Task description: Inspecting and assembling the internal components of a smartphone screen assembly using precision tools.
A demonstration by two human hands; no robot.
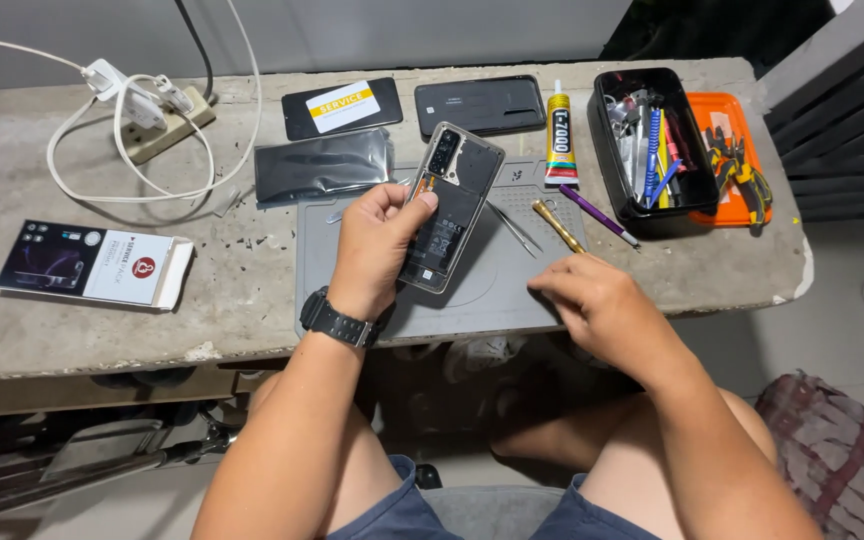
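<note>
My left hand [377,245], with a black watch on the wrist, holds an opened smartphone [454,205] tilted above a grey work mat [472,290]; the phone's back is off and its insides and camera block show. My right hand [592,300] rests on the mat's right edge with fingers curled loosely and nothing visible in it. Just beyond its fingertips lie metal tweezers [514,228], a gold-handled tool [558,226] and a purple-handled tool [600,216].
On the concrete bench: a glue tube [560,135], a black tool bin [652,140], an orange tray with pliers [737,160], two dark phone panels [480,105], a black foil bag [322,167], a flat box [92,265], a power strip with white cables [157,120].
</note>
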